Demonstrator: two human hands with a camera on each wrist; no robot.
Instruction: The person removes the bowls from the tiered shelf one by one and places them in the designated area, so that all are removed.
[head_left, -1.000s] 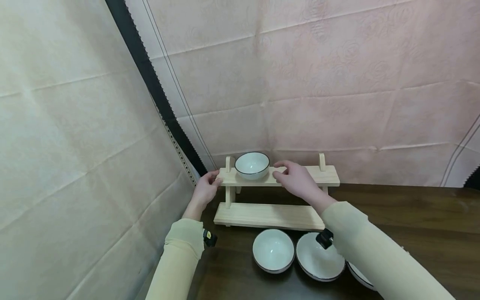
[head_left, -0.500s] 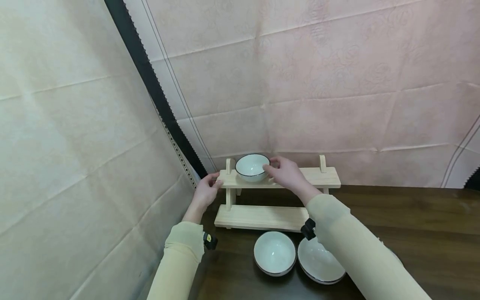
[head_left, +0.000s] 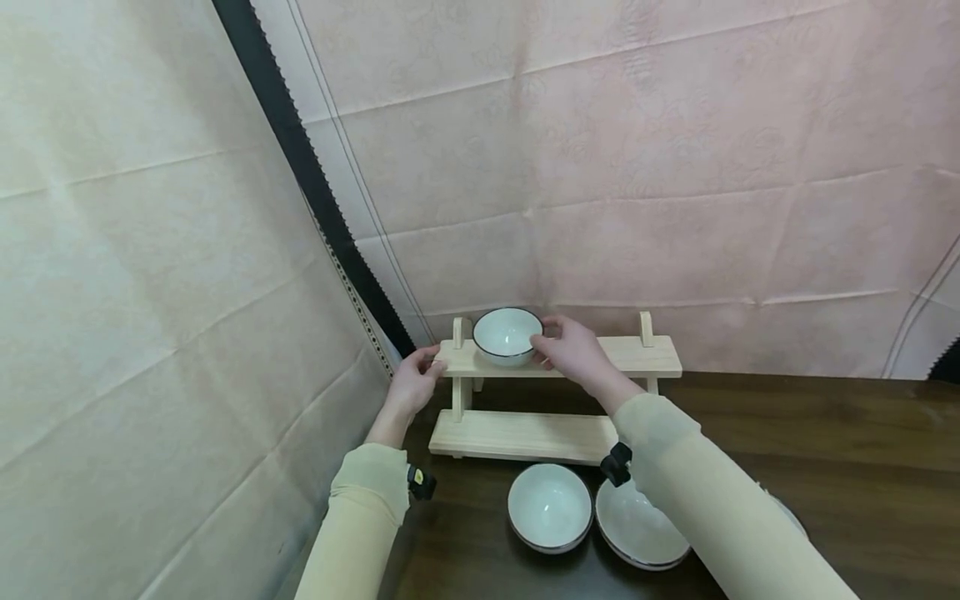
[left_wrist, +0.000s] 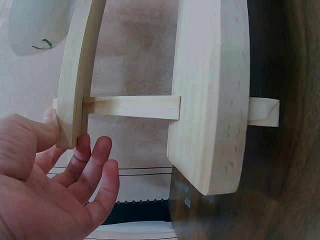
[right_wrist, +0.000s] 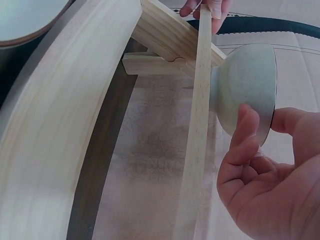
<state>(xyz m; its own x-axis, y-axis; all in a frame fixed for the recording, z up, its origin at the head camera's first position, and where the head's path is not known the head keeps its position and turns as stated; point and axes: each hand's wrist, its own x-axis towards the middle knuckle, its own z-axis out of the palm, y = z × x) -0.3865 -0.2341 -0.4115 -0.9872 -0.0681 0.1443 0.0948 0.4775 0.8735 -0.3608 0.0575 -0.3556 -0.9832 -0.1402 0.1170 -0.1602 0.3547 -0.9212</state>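
A two-tier wooden rack (head_left: pixel 555 354) stands on the dark table against the cloth backdrop. My left hand (head_left: pixel 413 381) holds the left end of its upper shelf, and the left wrist view shows the thumb on one face of the board (left_wrist: pixel 75 75) and fingers at the other. Upright on that shelf, towards the left, sits a white bowl (head_left: pixel 507 333) with a dark rim. My right hand (head_left: pixel 576 350) pinches the bowl's right side; in the right wrist view, the thumb is at the rim and fingers touch the outer wall of the bowl (right_wrist: pixel 250 85).
In front of the rack, a white bowl (head_left: pixel 550 507) and a second, wider white bowl (head_left: pixel 637 525) stand side by side on the table (head_left: pixel 457 542). My right sleeve covers part of the wider one. The lower shelf (head_left: pixel 525 435) is bare wood. A cloth wall (head_left: pixel 225 375) rises close on the left.
My right hand has moved left from beside the upper bowl and taken hold of its edge. The bowl has shifted very slightly right. My left hand keeps its place on the shelf end.
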